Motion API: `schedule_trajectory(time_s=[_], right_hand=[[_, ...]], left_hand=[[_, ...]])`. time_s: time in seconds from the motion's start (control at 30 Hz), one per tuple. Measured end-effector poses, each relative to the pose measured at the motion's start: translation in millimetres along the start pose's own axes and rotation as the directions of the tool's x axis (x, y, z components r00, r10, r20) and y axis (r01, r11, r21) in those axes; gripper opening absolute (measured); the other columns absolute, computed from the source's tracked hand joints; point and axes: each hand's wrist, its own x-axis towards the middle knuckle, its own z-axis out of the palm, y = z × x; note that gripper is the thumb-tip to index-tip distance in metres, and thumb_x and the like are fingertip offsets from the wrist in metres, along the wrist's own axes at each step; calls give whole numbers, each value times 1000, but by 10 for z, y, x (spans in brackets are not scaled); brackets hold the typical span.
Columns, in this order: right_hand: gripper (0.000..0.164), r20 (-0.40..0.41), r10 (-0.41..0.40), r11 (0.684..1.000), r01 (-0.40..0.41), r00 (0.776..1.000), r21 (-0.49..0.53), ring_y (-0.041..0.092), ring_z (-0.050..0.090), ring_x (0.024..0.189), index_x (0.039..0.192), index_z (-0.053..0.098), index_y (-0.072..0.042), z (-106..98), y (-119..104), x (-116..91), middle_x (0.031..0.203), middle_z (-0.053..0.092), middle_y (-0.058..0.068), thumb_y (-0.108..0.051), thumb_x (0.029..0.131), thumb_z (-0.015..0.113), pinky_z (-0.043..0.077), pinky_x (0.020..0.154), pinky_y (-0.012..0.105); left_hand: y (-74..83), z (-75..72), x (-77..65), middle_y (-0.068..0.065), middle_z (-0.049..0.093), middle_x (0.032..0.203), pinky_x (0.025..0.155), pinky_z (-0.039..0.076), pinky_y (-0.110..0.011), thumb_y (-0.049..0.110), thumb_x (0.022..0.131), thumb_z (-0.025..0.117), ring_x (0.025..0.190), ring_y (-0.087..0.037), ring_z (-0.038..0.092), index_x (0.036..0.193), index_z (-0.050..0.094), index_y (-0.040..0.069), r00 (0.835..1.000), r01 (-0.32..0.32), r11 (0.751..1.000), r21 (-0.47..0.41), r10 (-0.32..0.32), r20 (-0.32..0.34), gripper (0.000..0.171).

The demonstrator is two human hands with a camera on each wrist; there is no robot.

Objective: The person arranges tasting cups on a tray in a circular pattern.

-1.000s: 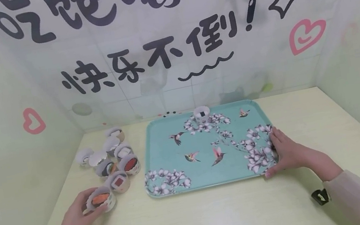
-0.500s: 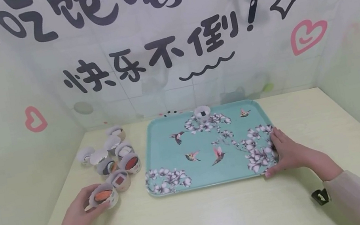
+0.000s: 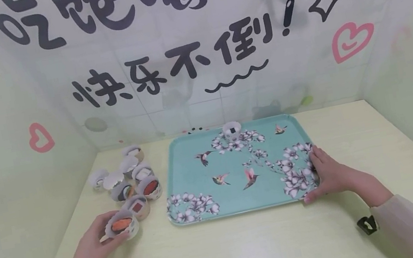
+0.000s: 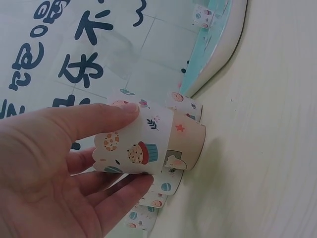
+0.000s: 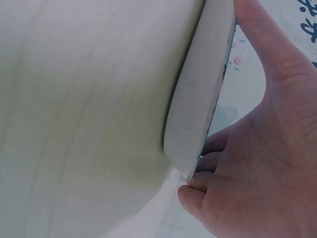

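My left hand [image 3: 96, 247] holds a white paper baking cup [image 3: 131, 232] between thumb and fingers at the front left. An orange piece like sushi [image 3: 122, 224] shows inside it. The left wrist view shows the cup [image 4: 141, 144] printed with cupcakes and leaves, the thumb on one side and the fingers on the other. Just behind stands another cup [image 3: 140, 209] with a small red square in it. My right hand [image 3: 333, 176] grips the near right corner of a turquoise tray [image 3: 195, 181], its thumb at the front edge and its fingers along the right side.
Several more paper cups with small pieces in them cluster behind the left hand, including one with a red piece [image 3: 151, 187]. A lone cup [image 3: 232, 131] stands on the tray's far edge. Printed walls [image 3: 201, 97] enclose the pale wooden table [image 3: 228, 254] at the back and sides.
My left hand has moved slightly to the right with the baking cup, closer to the cup with the red square. The right hand and the tray stay where they were.
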Motion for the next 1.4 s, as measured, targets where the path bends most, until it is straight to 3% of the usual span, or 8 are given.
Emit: schedule_trajectory(time_s=[0.03,0.1,0.17,0.27,0.7,1.07,1.4], right_hand=[[142,-4,0,1000,0,1000,-2,62,2,144,145,7,26,-5,2,-1,154,-3,47,-53,62,91,14,117,70],[142,-8,-1,1000,1,1000,4,62,2,144,146,7,26,-9,3,-6,154,-3,47,-52,62,91,14,116,71],[142,-9,-1,1000,1,1000,9,62,2,144,145,6,26,-7,2,-14,154,-3,47,-51,62,91,14,116,71],[142,-12,-4,1000,4,1000,13,62,2,144,145,7,26,1,-5,-24,154,-3,48,-52,62,91,14,116,71],[141,-27,-4,1000,4,1000,-14,62,5,143,145,10,26,25,-3,-26,154,1,47,-53,61,91,16,116,70],[141,-37,-11,1000,10,999,-21,63,6,143,144,11,27,21,-29,-54,153,1,48,-53,61,91,17,116,70],[141,-32,-11,999,10,999,-33,63,7,143,144,12,27,25,-14,-24,153,2,48,-54,61,91,17,116,70]], left_hand=[[6,1,0,-15,60,134,76,53,-17,30,89,76,120,-30,61,139,48,6,1000,-2,1000,-5,2,-2,62],[13,5,-3,-17,60,134,76,53,-16,29,89,76,116,-13,62,139,48,5,1000,-5,1000,-17,5,-3,62],[22,11,-10,-17,60,134,76,53,-16,29,89,76,109,8,56,138,49,5,1000,-9,1000,-19,9,-3,61],[43,31,-21,-16,60,135,75,53,-17,28,88,77,101,23,44,137,50,7,1000,-17,999,-29,16,-7,60],[179,218,-50,-4,62,127,78,58,-18,20,86,79,103,17,53,133,53,10,995,-99,985,-144,98,-12,55],[390,331,57,-13,59,135,81,57,-19,27,86,78,102,12,57,135,52,9,995,-65,980,-186,78,66,59],[492,455,179,-12,59,130,83,58,-18,21,86,79,104,9,58,131,55,8,978,-180,958,-221,199,66,53]])
